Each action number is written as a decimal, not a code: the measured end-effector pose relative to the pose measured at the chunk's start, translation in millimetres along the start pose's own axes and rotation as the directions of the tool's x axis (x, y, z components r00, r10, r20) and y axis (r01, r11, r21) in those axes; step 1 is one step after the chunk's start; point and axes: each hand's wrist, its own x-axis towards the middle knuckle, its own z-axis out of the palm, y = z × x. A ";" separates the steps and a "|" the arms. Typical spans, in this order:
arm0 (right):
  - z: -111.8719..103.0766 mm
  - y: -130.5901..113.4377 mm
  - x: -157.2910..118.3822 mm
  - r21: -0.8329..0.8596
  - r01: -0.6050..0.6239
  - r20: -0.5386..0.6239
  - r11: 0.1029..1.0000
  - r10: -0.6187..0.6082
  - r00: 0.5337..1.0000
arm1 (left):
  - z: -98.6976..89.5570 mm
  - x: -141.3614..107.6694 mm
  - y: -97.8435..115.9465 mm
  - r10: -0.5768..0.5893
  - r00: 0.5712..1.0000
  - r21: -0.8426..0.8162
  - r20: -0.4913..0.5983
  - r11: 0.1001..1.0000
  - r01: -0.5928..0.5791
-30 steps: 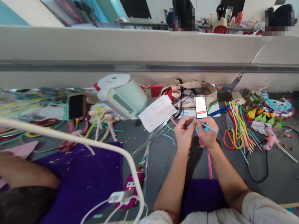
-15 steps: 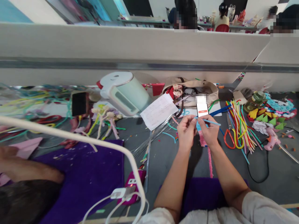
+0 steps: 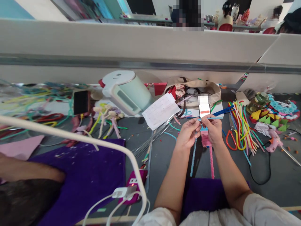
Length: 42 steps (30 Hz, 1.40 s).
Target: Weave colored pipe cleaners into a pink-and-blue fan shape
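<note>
My left hand (image 3: 187, 134) and my right hand (image 3: 213, 129) are close together above the table, each pinching a light blue pipe cleaner (image 3: 193, 158). One length of it dangles below my left fingers, and another stretch sticks out sideways past my right hand. Between the hands hangs a small flat piece of pink and blue pipe cleaners (image 3: 206, 140), partly covered by my fingers. From its lower end a pink pipe cleaner runs down towards the table edge. Just beyond my fingertips stands a phone (image 3: 204, 110) with a lit screen.
To the right lie orange-handled scissors (image 3: 231, 140), a bundle of coloured pipe cleaners (image 3: 243, 127) and a pink glue gun (image 3: 274, 142). A written paper sheet (image 3: 161, 112), a canvas bag (image 3: 215, 91) and a pale green bin (image 3: 138, 94) stand behind. At left, another person's arm (image 3: 30, 169) rests beside a white tube (image 3: 77, 135).
The blue pipe cleaner now hangs down below my left hand, where none hung before. My left hand has turned slightly, and more of the pink piece shows between the hands.
</note>
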 end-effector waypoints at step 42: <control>-25.7 -20.5 2.8 -0.141 0.109 0.193 0.984 -0.081 0.978 | 9.4 1.1 -16.4 0.226 0.973 0.245 -0.052 0.947 -0.207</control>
